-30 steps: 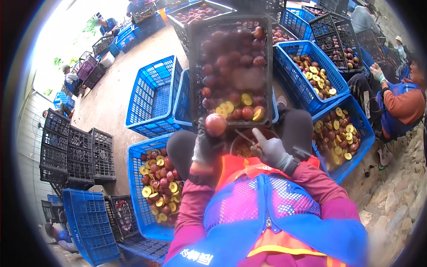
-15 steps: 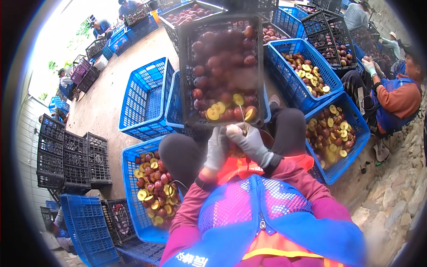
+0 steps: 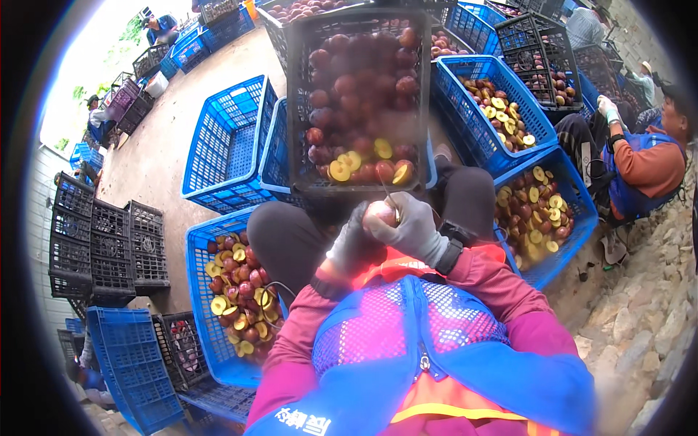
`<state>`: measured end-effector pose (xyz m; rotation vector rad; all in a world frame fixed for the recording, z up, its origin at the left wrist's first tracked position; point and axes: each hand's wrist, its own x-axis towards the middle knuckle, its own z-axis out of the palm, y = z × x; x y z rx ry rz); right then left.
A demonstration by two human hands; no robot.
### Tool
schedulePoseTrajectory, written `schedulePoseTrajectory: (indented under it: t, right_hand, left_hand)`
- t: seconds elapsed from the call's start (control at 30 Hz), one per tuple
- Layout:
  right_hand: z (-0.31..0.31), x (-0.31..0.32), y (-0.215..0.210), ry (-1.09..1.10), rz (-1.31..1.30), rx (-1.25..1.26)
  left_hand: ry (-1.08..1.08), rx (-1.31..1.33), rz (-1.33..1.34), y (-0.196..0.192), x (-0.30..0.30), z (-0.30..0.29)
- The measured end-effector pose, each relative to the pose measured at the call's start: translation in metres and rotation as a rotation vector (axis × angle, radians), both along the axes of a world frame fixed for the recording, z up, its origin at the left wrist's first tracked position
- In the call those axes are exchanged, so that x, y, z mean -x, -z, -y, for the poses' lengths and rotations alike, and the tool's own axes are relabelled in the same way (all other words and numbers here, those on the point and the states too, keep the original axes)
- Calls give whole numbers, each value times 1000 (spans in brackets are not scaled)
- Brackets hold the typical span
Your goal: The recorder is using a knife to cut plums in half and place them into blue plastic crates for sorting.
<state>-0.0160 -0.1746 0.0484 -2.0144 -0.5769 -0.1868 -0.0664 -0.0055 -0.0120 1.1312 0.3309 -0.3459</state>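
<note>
Crates [image 3: 225, 145] on concrete floor [image 3: 156, 171]

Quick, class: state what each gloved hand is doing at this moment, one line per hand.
Left hand: closed around the red fruit, gripping it from below.
Right hand: closed on a thin knife, blade at the fruit.

Red-skinned round fruit [image 3: 381, 213], possibly a plum, at lap height, thin blade [image 3: 387, 192] touching its top

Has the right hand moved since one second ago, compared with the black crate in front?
Yes. The right hand went left, toward the left hand. Both now close around one red fruit, just below the black crate edge.
</note>
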Motion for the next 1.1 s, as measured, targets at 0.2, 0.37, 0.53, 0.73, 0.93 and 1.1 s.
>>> schedulePoseTrajectory:
  t: [0.2, 0.37, 0.53, 0.73, 0.93, 1.1]
  right_hand:
    - [13, -3, -5, -67, 140, 112]
    - [21, -8, -27, -180, 291, 135]
    - [30, -15, -14, -145, -37, 1]
    - [14, -13, 7, -64, -749, -414]
    - [7, -2, 3, 42, -365, -237]
    - [11, -1, 12, 44, -22, -40]
  left_hand:
    - [90, -517, 891, -51, 2, 11]
    - [322, 173, 412, -63, 11, 7]
    - [158, -74, 323, -64, -6, 20]
    - [-111, -207, 237, -24, -24, 30]
    - [15, 237, -27, -39, -13, 25]
    - [217, -175, 389, -52, -16, 17]
